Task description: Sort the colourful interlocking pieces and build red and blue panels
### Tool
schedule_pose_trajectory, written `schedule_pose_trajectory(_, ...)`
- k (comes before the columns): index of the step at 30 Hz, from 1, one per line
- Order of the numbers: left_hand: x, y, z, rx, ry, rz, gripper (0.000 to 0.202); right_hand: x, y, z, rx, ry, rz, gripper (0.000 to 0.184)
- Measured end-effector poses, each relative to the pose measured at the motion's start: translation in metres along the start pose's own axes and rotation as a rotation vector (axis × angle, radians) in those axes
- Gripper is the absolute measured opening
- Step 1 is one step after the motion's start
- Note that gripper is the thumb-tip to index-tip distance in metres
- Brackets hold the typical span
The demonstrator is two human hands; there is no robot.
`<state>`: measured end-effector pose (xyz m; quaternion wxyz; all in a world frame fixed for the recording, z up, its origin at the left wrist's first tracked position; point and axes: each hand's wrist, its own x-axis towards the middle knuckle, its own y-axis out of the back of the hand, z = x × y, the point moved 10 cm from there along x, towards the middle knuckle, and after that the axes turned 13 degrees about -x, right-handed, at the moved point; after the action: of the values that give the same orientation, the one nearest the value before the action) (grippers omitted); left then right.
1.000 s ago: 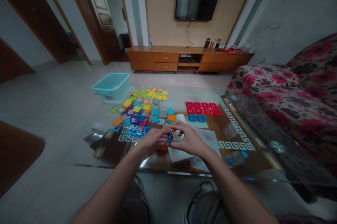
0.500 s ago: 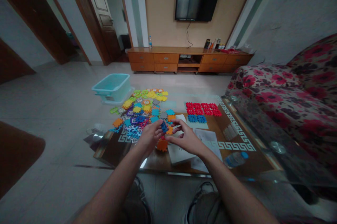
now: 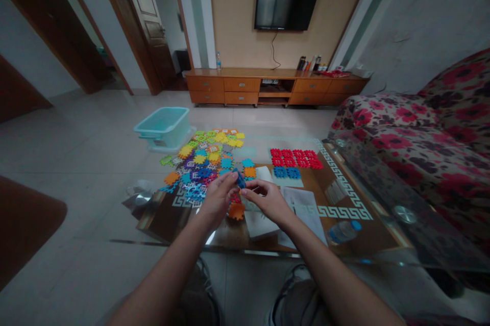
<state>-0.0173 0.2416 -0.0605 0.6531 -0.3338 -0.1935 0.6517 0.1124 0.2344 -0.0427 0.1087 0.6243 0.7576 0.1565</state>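
Observation:
Between my hands, above the near side of the glass table, is a blue notched building tile (image 3: pixel 240 180). My left hand (image 3: pixel 221 194) is closed on its left side, thumb on top. My right hand (image 3: pixel 266 198) pinches at its lower right edge; an orange bit shows by those fingertips. Below, an orange tile (image 3: pixel 236 210) lies on the table. A spread of mixed coloured tiles (image 3: pixel 199 158) fills the left side. To the right sit a block of joined red tiles (image 3: pixel 294 157) and two blue tile squares (image 3: pixel 287 172).
A teal plastic tub (image 3: pixel 164 129) stands at the table's far left corner. Near my right forearm are a white box (image 3: pixel 260 225), paper sheets (image 3: pixel 302 208) and a water bottle (image 3: pixel 344 232) lying on its side. A flowered sofa (image 3: pixel 398 111) borders the right.
My right hand has moved left and closed its fingers on the blue tile's edge. The tile has turned slightly and risen a little in my left hand.

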Motion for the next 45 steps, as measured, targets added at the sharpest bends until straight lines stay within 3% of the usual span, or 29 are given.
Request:
schedule_pose_trajectory(7,-0.001,-0.001,0.002,-0.002,-0.007,0.003,0.036,0.001,0.006,0.004,0.0,-0.023,0.074,0.031)
schedule_pose_trajectory(21,0.001,0.002,0.0,-0.02,-0.023,0.031,0.042,0.001,0.007,0.01,0.04,-0.019,0.099,0.032)
schedule_pose_trajectory(33,-0.001,-0.004,0.001,-0.019,-0.013,-0.011,0.039,-0.001,0.008,0.01,0.055,-0.036,0.128,0.032)
schedule_pose_trajectory(45,0.001,-0.002,-0.001,-0.018,-0.005,-0.011,0.039,-0.001,0.011,0.003,-0.038,-0.031,0.109,0.029)
